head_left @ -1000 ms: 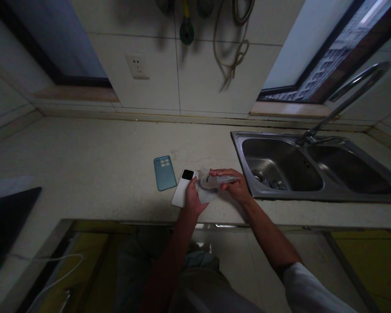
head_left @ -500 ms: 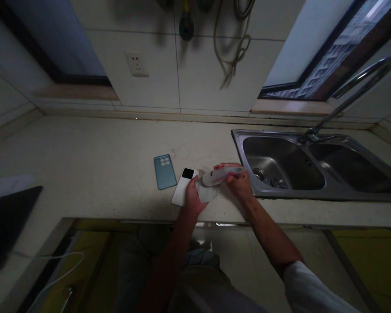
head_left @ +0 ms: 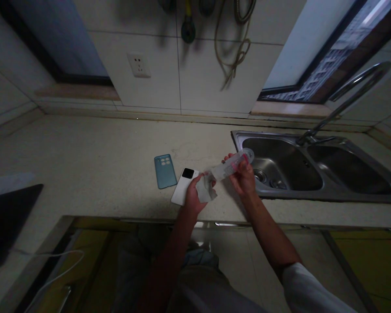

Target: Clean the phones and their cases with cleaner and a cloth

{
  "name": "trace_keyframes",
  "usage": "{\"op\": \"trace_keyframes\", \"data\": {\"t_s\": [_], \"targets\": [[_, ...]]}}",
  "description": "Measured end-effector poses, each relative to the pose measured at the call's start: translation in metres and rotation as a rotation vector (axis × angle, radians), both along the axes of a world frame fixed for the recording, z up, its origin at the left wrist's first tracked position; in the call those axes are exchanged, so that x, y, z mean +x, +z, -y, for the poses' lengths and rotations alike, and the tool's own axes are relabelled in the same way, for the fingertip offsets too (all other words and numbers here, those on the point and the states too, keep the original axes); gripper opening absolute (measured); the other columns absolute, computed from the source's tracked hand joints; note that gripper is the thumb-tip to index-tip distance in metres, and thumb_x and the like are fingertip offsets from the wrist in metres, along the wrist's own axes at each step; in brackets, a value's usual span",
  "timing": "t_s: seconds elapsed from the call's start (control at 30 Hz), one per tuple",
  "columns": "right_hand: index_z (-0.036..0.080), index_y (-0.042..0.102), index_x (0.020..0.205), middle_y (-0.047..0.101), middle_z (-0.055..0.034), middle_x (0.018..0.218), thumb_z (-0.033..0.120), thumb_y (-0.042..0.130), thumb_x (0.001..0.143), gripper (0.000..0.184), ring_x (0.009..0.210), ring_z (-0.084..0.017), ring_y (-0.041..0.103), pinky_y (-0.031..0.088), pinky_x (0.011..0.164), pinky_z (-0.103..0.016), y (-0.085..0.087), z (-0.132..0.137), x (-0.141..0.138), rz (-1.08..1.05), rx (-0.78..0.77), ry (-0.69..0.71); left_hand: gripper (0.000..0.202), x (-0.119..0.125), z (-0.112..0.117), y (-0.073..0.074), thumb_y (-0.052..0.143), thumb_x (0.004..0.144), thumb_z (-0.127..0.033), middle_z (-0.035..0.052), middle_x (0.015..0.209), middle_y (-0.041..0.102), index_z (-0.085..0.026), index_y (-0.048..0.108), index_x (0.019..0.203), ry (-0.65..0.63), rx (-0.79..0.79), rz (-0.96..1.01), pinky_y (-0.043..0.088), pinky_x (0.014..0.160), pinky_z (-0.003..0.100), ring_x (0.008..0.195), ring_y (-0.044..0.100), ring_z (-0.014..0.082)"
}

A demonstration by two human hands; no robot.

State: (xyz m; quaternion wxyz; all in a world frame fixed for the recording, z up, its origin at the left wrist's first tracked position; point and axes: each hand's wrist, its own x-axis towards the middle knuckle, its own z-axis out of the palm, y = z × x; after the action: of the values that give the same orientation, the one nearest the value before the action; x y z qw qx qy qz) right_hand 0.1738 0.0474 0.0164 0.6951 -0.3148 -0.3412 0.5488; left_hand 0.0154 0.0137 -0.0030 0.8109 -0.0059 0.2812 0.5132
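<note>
The right hand (head_left: 243, 179) grips a clear plastic bottle (head_left: 231, 164) with closed fingers — the left hand (head_left: 193, 195) pinches a white tissue (head_left: 206, 191) at its 8 o'clock

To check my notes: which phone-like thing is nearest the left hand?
The white rectangular phone with a black camera patch; the teal phone case lies farther away.

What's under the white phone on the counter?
The white phone lies on the pale countertop; whatever is directly beneath it is hidden, and the left hand covers one edge.
</note>
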Motion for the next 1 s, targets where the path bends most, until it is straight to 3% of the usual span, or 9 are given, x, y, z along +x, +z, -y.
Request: {"op": "trace_keyframes", "data": {"t_s": [0.17,0.3,0.43,0.6,0.77,1.0], "targets": [[0.025,0.066,0.104,0.074,-0.0048,0.108,0.054,0.085,0.066,0.051,0.102,-0.022,0.071,0.056,0.095,-0.041,-0.004,-0.003,-0.001,0.059,0.036,-0.171,0.028,0.003,0.001,-0.004,0.051,0.095,-0.031,0.0099,0.092,0.073,-0.014,0.065,0.112,0.014,0.056,-0.045,0.054,0.072,0.031,0.078,0.071,0.0191],[0.022,0.070,0.100,0.076,-0.0064,0.104,0.046,0.086,0.066,0.044,0.098,-0.024,0.072,0.058,0.091,-0.042,-0.010,-0.001,-0.004,0.225,0.051,-0.201,0.033,0.005,0.004,-0.006,0.050,0.096,-0.029,0.0135,0.103,0.073,-0.012,0.062,0.122,-0.028,0.112,-0.111,0.055,0.085,0.037,0.093,0.071,0.0232],[0.020,0.073,0.097,0.076,-0.0085,0.104,0.041,0.086,0.068,0.038,0.098,-0.025,0.071,0.057,0.091,-0.042,-0.017,0.002,-0.006,0.400,0.059,-0.195,0.036,0.006,0.005,-0.002,0.041,0.099,-0.027,0.0146,0.105,0.072,-0.012,0.061,0.124,-0.044,0.131,-0.122,0.056,0.086,0.037,0.099,0.070,0.0241],[0.021,0.071,0.100,0.076,-0.0077,0.104,0.040,0.085,0.069,0.039,0.098,-0.025,0.071,0.056,0.090,-0.042,-0.015,0.004,-0.009,0.460,0.075,-0.146,0.033,0.005,0.005,-0.001,0.045,0.099,-0.024,0.0093,0.100,0.072,-0.016,0.060,0.126,-0.005,0.061,-0.186,0.057,0.072,0.027,0.082,0.072,0.0171],[0.021,0.069,0.099,0.075,-0.0081,0.103,0.041,0.082,0.072,0.037,0.094,-0.025,0.071,0.056,0.089,-0.042,-0.006,0.006,-0.013,0.513,0.065,-0.140,0.033,0.000,0.006,-0.003,0.056,0.095,-0.029,0.0044,0.092,0.069,-0.019,0.061,0.126,-0.050,0.051,-0.221,0.049,0.051,0.018,0.054,0.061,0.0070],[0.021,0.069,0.099,0.075,-0.0076,0.104,0.041,0.083,0.071,0.037,0.094,-0.023,0.071,0.055,0.089,-0.039,-0.005,0.007,-0.013,0.506,0.066,-0.107,0.030,0.000,0.006,-0.001,0.052,0.097,-0.029,0.0036,0.087,0.069,-0.019,0.062,0.123,-0.030,0.015,-0.186,0.052,0.056,0.021,0.055,0.061,0.0087]]}}
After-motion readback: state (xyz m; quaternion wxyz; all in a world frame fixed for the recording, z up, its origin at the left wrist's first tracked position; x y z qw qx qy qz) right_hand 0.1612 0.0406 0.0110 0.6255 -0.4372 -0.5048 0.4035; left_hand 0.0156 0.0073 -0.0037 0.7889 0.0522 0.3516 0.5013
